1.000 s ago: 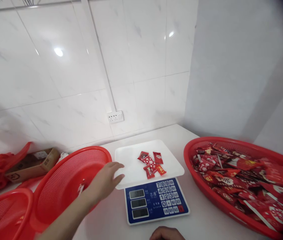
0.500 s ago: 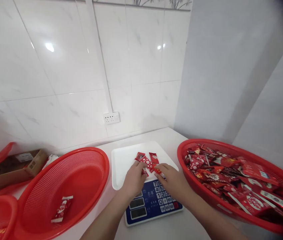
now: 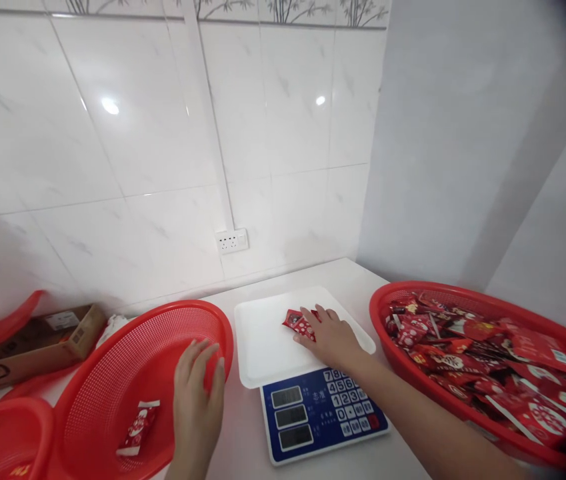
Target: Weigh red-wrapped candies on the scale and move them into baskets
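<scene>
My right hand [image 3: 330,337] is over the white pan [image 3: 263,347] of a digital scale, its fingers and thumb closed around small red candy packets [image 3: 299,323]. One shows white dots, and the hand partly covers the packets. My left hand [image 3: 197,393] is raised off the scale, in front of the right rim of a red plastic basket [image 3: 113,373]. Its fingers are stretched and slightly apart, with nothing visible in them, though its palm is hidden. A single red-and-white packet [image 3: 139,428] lies inside that basket.
A large red basket [image 3: 380,303] full of mixed red packets stands at the right. The scale's blue keypad [image 3: 323,413] faces me. Farther left are another red basket [image 3: 37,413] and a cardboard box [image 3: 37,350] beside red plastic. A wall socket [image 3: 233,241] is behind.
My left hand has left the scale pan and moved left toward the basket. My right hand has closed over the packets, which are now bunched together. The view has shifted slightly.
</scene>
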Demonstrator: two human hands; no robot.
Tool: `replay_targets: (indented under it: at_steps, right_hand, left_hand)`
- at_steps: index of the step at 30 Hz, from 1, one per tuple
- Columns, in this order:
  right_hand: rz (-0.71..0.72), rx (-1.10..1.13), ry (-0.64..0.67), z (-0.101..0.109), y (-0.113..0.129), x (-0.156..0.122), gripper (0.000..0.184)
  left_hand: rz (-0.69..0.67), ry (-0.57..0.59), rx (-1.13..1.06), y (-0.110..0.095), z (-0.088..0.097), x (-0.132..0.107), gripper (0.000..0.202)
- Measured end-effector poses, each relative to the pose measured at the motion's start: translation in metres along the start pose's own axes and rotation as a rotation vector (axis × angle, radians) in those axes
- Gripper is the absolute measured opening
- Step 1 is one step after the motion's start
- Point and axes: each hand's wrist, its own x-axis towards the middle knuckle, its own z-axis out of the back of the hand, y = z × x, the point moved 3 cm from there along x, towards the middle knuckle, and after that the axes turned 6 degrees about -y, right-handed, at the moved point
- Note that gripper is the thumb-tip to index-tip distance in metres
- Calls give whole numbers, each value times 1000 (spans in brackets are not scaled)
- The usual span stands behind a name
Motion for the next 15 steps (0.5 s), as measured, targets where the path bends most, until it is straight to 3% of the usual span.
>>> replay_targets:
  at_steps: [2,5,10,15]
  right_hand:
    - [20,-4,9,-5,3,6,67]
    - [78,-1,-15,-9,9,13,61]
    - [171,15,-49,-7,15,19,43]
    - [164,43,-56,-7,8,26,30]
  left_hand:
    - [-178,-92,-56,-15,1,-16,21]
    - [-384,-89,-156,-30,-9,-43,24]
    - [-316,-86,-359,-23,-33,-76,26]
    - [-250,-121,-442,-14,-39,-83,24]
